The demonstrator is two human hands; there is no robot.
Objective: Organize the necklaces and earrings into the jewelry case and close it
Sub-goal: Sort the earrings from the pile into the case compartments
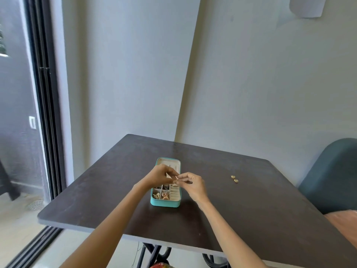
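A teal jewelry case [165, 203] lies open in the middle of the dark table [251, 200], its lid folded back toward the wall. Its near compartments hold several gold and dark pieces [161, 194]. Above the case my left hand [161, 174] and my right hand [193, 185] meet fingertip to fingertip, pinching a small gold earring [175, 183] between them. The piece is too small to make out in detail. Two gold earrings [234, 178] lie loose on the table to the right of the case.
A dark green chair [332, 178] stands at the table's right side against the wall. A sliding door frame [45, 113] runs down the left. An orange-clad knee [343, 225] shows at the right edge.
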